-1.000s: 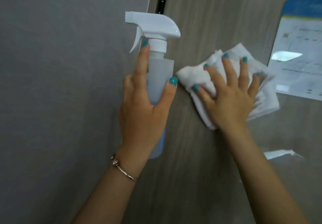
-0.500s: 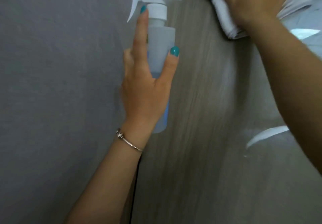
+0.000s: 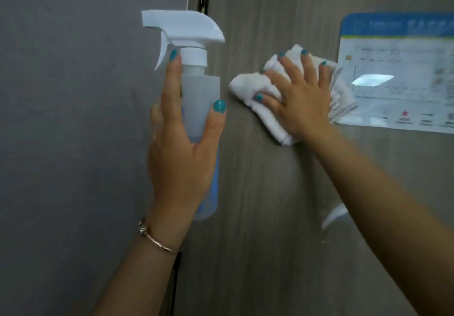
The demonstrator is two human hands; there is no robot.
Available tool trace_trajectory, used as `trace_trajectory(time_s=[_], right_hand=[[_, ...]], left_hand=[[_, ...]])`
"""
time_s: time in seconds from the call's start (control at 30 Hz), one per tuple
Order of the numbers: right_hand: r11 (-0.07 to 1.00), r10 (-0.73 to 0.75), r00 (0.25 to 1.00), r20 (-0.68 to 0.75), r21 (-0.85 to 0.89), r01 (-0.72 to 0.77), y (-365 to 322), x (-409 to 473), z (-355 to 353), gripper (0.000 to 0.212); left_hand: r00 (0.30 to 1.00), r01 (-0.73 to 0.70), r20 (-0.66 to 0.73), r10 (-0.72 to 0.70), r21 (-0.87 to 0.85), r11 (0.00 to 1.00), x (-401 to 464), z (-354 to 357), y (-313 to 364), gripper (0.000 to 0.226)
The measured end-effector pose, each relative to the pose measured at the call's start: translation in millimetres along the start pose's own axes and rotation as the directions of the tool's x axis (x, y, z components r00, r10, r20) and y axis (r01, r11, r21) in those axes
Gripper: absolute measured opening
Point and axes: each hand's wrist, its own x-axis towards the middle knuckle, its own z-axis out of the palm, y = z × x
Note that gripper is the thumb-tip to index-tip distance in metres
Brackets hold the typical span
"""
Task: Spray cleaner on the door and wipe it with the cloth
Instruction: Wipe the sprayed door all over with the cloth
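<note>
Head view looks at two bare hands raised against a grey-brown door [image 3: 258, 193]. Left hand [image 3: 181, 158] grips a bottle [image 3: 200, 99] upright: thumb curled round its right side, forefinger stretched straight up the left side to just beneath the white trigger [image 3: 161, 53], the other fingers hidden behind the bottle. Its nozzle points left, toward the grey wall [image 3: 68, 119], and the bottle sits over the seam between wall and door. Blue liquid shows only along the lower right edge; the palm covers the rest. A bracelet [image 3: 157, 240] circles the left wrist.

Right hand [image 3: 302, 99] lies flat with fingers spread wide, pressing a bunched white cloth [image 3: 248, 84] against the door, just right of the bottle and apart from it. The cloth sticks out left of and below the palm; its right part is blurred and overlaps the edge of a glossy notice [image 3: 403, 75] fixed to the door. Print on the notice is too smeared to read, and the frame cuts off its right side. Both forearms run out of the bottom edge.
</note>
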Motion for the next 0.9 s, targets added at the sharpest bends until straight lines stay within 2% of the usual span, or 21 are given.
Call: trace_trajectory(time_s=[0.1, 0.2, 0.4, 0.47, 0.5, 0.63, 0.73, 0.8, 0.9], right_hand=[[0.991, 0.132, 0.991, 0.013, 0.018, -0.132, 15, 66, -11, 0.06], [0.979, 0.2, 0.98, 0.004, 0.044, -0.2, 11, 75, -6, 0.062], [0.996, 0.077, 0.997, 0.024, 0.037, -0.078, -44, -58, 6, 0.073], [0.995, 0.102, 0.995, 0.0, 0.002, -0.102, -59, -107, 12, 0.074], [0.987, 0.16, 0.987, -0.02, -0.022, -0.16, -64, -121, 15, 0.073], [0.888, 0.457, 0.883, -0.104, -0.007, -0.46, -79, -124, 23, 0.082], [0.821, 0.569, 0.8, -0.192, 0.07, -0.567, -94, -132, 30, 0.082], [0.768, 0.639, 0.752, -0.161, 0.075, -0.636, -103, -136, 31, 0.08], [0.762, 0.646, 0.756, -0.11, 0.038, -0.646, -104, -136, 32, 0.091]], left_hand=[[1.0, -0.011, 0.003, 0.011, 0.0, 1.0, 6, -1, 0, 0.067], [0.999, -0.033, -0.004, 0.033, 0.004, 0.999, 9, -8, -4, 0.067], [0.999, -0.041, -0.026, 0.042, 0.015, 0.999, 10, -19, -9, 0.067], [0.999, -0.027, -0.041, 0.026, -0.021, 0.999, 6, -20, -8, 0.067], [0.999, -0.022, -0.04, 0.021, -0.033, 0.999, 4, -20, -7, 0.067], [1.0, -0.022, -0.016, 0.022, -0.04, 0.999, -1, -16, -4, 0.067], [1.0, -0.015, -0.013, 0.014, -0.041, 0.999, -4, -14, -3, 0.066], [1.0, -0.012, -0.005, 0.012, -0.044, 0.999, -6, -12, -3, 0.067], [1.0, -0.012, 0.009, 0.013, -0.049, 0.999, -8, -6, -3, 0.066]])
